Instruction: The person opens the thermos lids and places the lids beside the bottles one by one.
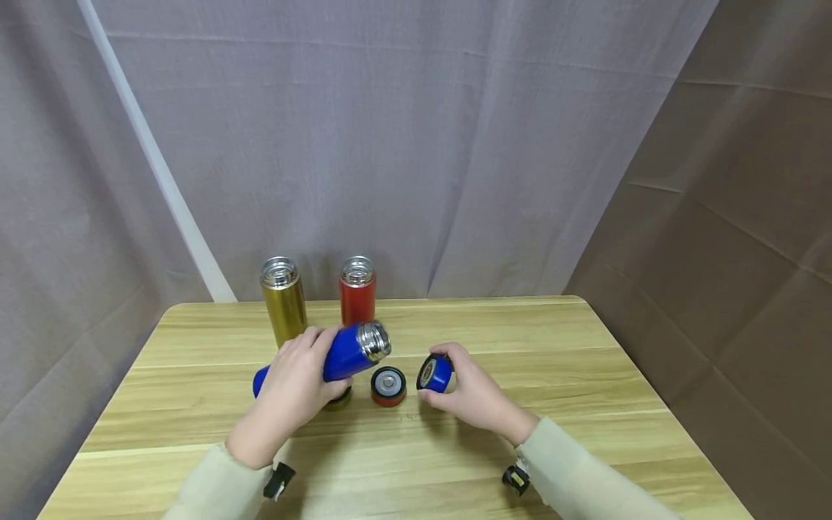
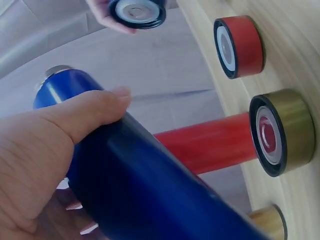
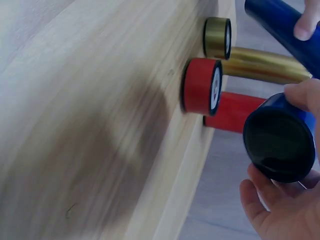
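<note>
My left hand point(image 1: 295, 375) grips a blue thermos bottle point(image 1: 344, 355) around its body. The bottle is tilted far over, its bare steel mouth pointing right, above the table. In the left wrist view, the thumb lies along the blue bottle point(image 2: 150, 170). To the right, my right hand point(image 1: 477, 393) holds a blue lid point(image 1: 438, 374) between thumb and fingers, its inner side facing the bottle. The right wrist view shows the lid's dark outer end point(image 3: 280, 145). Lid and bottle are apart. Between the hands, a red lid point(image 1: 388, 386) lies on the table with its inside up.
A gold thermos bottle point(image 1: 284, 303) and a red one point(image 1: 357, 292) stand uncapped at the back of the wooden table point(image 1: 507, 325). A gold lid point(image 2: 295, 132) sits beside the red lid, partly hidden under my left hand in the head view. Grey curtain point(image 1: 390, 144) hangs behind.
</note>
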The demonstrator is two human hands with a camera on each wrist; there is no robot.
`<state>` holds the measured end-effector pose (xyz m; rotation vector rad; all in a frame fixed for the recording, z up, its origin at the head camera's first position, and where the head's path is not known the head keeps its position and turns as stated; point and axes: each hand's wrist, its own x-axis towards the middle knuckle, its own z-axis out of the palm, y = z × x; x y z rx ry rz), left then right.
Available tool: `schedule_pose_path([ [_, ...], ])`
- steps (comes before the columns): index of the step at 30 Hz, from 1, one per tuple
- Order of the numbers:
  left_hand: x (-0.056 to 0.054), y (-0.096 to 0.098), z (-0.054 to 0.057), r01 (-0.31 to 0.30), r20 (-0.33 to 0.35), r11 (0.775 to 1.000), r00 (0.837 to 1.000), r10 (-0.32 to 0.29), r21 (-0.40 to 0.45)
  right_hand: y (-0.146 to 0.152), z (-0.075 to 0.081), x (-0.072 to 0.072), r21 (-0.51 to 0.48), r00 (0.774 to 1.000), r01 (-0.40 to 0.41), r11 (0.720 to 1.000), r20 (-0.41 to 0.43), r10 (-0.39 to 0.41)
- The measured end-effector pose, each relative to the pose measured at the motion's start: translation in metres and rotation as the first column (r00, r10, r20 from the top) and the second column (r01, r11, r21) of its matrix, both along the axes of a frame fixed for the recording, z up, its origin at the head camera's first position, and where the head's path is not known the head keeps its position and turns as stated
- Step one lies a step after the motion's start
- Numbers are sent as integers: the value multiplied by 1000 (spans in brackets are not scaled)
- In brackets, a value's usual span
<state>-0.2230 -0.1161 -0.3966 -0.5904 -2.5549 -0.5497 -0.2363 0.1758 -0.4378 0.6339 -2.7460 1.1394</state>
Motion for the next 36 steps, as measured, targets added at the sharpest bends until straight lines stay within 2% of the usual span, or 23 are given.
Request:
schedule_pose_path([
  [6,-4,8,6,15,-2,989,1000,-15,150,6,-6,-4,-20,998,49,999,50,-48],
  [12,-8,23,15,71,-5,944,997,-73,323,11,-12,-7,-22,997,41,999,65,-39],
  [15,-12,32,18,106,3,910,993,-117,401,13,-17,-9,-15,998,31,999,63,-30],
  [20,-22,48,18,173,25,828,975,-220,534,15,-25,-11,-16,998,32,999,57,-31],
  [24,-33,60,13,155,78,766,963,-259,624,14,-32,-12,6,997,62,998,44,-62],
  [28,-43,72,5,94,157,726,950,-270,681,14,-37,-10,8,995,79,997,56,-79],
  [31,-49,79,-4,57,202,722,942,-267,690,13,-41,-9,2,994,86,996,65,-86],
  [36,-58,89,-19,28,240,735,936,-256,678,11,-48,-7,24,994,92,996,65,-93],
])
